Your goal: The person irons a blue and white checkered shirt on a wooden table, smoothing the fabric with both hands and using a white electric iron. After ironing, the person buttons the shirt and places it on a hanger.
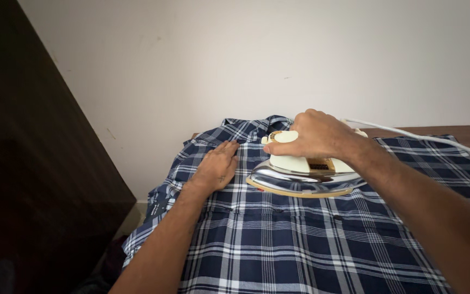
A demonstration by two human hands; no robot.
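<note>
Fingers of the right hand (pixel 315 134) are clenched round the handle of a cream-coloured iron (pixel 303 171), knuckles up, thumb tucked toward the near side of the handle. Under that grasp the iron's shiny metal body and flat base rest on a blue and white checked shirt (pixel 300 239), its pointed nose aimed to the left of the grip, toward the other hand. A round cream dial sits on the iron just left of the gripping fingers. From behind the grip a white cord (pixel 425 139) runs off to the right, passing above the forearm and out of the picture.

The left hand (pixel 216 166) lies just left of the iron's nose, apart from it by a narrow strip of cloth. It grasps nothing: palm down, fingers straight and together, pressed flat on the shirt. Beyond its fingertips and beyond the iron lies the shirt's collar (pixel 257 126), bunched against the pale wall (pixel 278 54).

The shirt spreads out below and to both sides of the grip, covering most of the surface beneath; a seam with small dark buttons runs across it on the near side of the iron. To the right of the gripping hand, past the cord, a strip of brown wooden table (pixel 463 133) shows. Far left of both hands stands a dark wooden panel (pixel 23 163).
</note>
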